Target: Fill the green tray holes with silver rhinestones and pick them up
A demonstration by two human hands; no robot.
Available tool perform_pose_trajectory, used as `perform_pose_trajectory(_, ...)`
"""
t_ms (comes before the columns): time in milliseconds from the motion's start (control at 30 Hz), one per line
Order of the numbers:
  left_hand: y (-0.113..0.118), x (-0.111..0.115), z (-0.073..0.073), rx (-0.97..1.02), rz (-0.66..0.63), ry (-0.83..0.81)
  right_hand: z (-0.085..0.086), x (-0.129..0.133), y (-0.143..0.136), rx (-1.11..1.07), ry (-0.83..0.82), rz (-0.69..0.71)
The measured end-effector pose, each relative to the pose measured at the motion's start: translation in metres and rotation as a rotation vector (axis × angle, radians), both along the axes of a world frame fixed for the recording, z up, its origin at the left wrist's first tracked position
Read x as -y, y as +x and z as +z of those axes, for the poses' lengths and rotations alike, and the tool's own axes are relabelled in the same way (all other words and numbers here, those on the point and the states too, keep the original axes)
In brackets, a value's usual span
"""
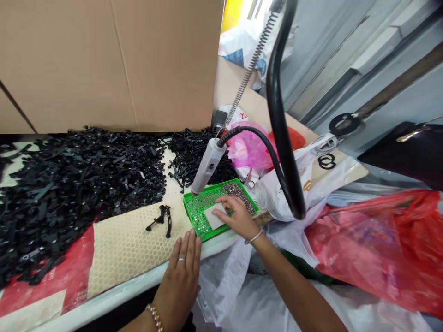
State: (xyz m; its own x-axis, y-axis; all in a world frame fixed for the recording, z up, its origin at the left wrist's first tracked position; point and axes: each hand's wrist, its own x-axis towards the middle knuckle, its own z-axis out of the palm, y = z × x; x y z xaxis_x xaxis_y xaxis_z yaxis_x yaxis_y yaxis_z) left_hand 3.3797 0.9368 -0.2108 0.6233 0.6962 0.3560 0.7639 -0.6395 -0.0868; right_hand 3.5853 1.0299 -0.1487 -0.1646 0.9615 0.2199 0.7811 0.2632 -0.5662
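A green tray (pixel 208 236) lies at the table's front edge, with small metal pieces (pixel 238 190) heaped in its far right corner and more spread in rows over its perforated floor. My right hand (pixel 238 216) pinches a flat whitish square card (pixel 213 216) over the tray. My left hand (pixel 185 263) lies flat with straight fingers, its tips by the tray's near left corner. A grey electric screwdriver (pixel 208 165) hangs from a coil spring above the tray's left side. Left of the tray, a few black parts (pixel 162 220) rest on a honeycomb-textured mat (pixel 133 246).
Large heaps of black parts (pixel 86 175) cover the table behind and left. A cardboard wall (pixel 166 60) stands at the back. A thick black cable (pixel 282 115) hangs in front on the right. Pink bags (pixel 251 145) and a red plastic bag (pixel 387 249) lie to the right.
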Motion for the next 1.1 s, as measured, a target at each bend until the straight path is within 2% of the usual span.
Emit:
perform_pose_trajectory(100,0.000,0.000,0.000,-0.016,0.002,0.001,-0.003,0.004,-0.027,0.010,-0.023,0.059)
perform_pose_trajectory(200,-0.001,-0.001,0.001,-0.011,0.001,0.008,-0.008,0.005,-0.030,0.130,-0.021,0.107)
perform_pose_trajectory(267,-0.001,-0.001,0.002,0.008,-0.005,0.012,-0.008,0.003,-0.014,0.177,0.000,0.083)
perform_pose_trajectory(433,-0.001,-0.001,0.002,0.017,-0.014,-0.010,0.002,-0.004,0.041,0.248,0.030,-0.103)
perform_pose_trajectory(533,-0.001,-0.001,0.002,0.002,-0.014,-0.020,0.006,-0.004,0.047,0.167,-0.010,-0.122)
perform_pose_trajectory(667,-0.003,-0.001,0.005,0.006,-0.009,-0.015,0.004,-0.005,0.035,0.122,-0.041,-0.023)
perform_pose_trajectory(733,-0.005,-0.001,0.011,0.048,-0.030,-0.050,0.004,-0.003,0.029,-0.038,-0.081,-0.029)
perform_pose_trajectory(800,-0.008,0.000,0.019,0.156,-0.070,-0.119,0.009,0.004,0.018,-0.310,-0.137,-0.041)
perform_pose_trajectory(867,-0.009,0.000,0.030,0.360,-0.114,-0.272,0.018,0.019,-0.001,-0.510,-0.185,-0.007)
perform_pose_trajectory(900,-0.009,0.000,0.036,0.503,-0.123,-0.400,0.024,0.028,-0.013,-0.544,-0.205,0.028)
perform_pose_trajectory(967,-0.008,-0.001,0.045,0.837,-0.097,-0.760,0.033,0.043,-0.036,-0.531,-0.223,0.099)
perform_pose_trajectory(1033,-0.008,-0.003,0.053,1.133,0.012,-1.136,0.035,0.049,-0.047,-0.508,-0.268,0.183)
perform_pose_trajectory(1100,-0.012,-0.008,0.059,1.313,0.149,-1.370,0.029,0.043,-0.038,-0.460,-0.263,0.188)
